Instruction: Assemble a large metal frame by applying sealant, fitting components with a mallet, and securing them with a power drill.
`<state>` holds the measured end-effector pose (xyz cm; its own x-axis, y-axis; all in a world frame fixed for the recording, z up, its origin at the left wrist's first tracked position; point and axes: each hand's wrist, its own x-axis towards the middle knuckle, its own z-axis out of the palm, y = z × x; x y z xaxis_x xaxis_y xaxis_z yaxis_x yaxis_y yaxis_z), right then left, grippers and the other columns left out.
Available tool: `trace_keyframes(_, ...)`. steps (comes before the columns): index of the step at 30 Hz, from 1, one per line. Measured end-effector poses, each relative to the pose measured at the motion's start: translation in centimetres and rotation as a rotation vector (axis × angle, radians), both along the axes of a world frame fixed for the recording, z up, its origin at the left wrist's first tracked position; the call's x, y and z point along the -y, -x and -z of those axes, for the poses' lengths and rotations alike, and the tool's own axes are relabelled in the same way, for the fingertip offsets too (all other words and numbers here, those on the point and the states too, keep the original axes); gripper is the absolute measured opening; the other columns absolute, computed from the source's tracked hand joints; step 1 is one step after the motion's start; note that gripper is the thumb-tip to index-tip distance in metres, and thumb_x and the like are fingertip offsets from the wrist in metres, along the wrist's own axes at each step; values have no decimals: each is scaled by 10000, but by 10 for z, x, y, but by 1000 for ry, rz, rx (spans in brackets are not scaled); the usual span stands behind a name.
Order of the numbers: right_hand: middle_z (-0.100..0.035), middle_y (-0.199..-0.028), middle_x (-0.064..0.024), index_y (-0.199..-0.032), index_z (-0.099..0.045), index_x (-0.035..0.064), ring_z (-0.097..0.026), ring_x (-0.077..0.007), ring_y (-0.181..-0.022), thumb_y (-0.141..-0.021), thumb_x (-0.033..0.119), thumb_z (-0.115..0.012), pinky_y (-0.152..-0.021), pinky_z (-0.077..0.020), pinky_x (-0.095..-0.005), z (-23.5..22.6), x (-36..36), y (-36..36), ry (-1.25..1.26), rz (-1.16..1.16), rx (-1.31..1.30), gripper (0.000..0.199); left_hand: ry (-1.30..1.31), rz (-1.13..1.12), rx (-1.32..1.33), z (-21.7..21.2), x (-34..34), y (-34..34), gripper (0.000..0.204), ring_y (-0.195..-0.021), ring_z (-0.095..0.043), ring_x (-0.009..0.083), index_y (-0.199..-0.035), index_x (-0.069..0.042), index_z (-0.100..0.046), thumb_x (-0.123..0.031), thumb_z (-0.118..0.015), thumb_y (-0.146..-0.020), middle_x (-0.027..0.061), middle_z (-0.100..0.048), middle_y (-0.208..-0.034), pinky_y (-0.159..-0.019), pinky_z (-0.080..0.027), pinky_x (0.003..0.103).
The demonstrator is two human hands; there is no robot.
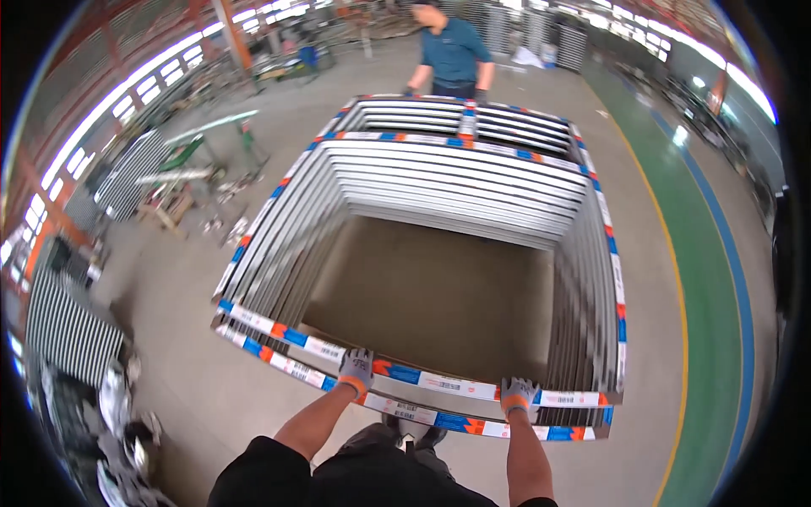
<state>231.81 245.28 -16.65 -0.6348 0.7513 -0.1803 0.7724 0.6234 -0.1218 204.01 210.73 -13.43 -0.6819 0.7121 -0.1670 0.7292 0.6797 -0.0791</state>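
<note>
My left hand (pixel 356 370), in a grey glove with an orange cuff, is closed over the near bar of a large rectangular window frame (pixel 439 384). Farther right on the same bar, my right hand (pixel 518 395), gloved alike, grips it too. White, blue and orange tape covers this bar. Beneath lies a stack of similar silvery frames (pixel 456 182), with another taped bar (pixel 291 368) showing below and nearer to me. A gap separates the two bars. My fingertips are partly hidden behind the bar. Near the far end, a crossbar (pixel 467 121) divides the frame.
Across the stack stands a co-worker in a blue shirt (pixel 456 55), with gloved hands at the far edge. Metal profiles (pixel 72 329) and a green workbench (pixel 182 152) stand to the left. A green walkway with yellow and blue lines (pixel 705 279) runs along the right.
</note>
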Motion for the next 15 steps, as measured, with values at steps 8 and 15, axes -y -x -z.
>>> trace_keyframes(8,-674,-799,-120,-646,-689,153,-595,-292,-931,-851,388,-443,-837,-410,-444,54,-14,-14,-191,92,-218,398,-364,-1105,171,19,258,-66,394,-1054,-608,353,-1069,-98,-653,-378,-611,-795,168,-645,-1135,-905,-479,463)
trace_keyframes(15,-613,-1197,-181,-1201,-602,35,-560,-370,-1097,-968,408,-390,-953,-401,-557,28,-13,-13,-123,-35,129,488,156,-1551,530,175,502,-355,338,-1054,-626,330,-1121,-121,-666,-307,-482,-908,148,-641,-1154,-872,-515,443)
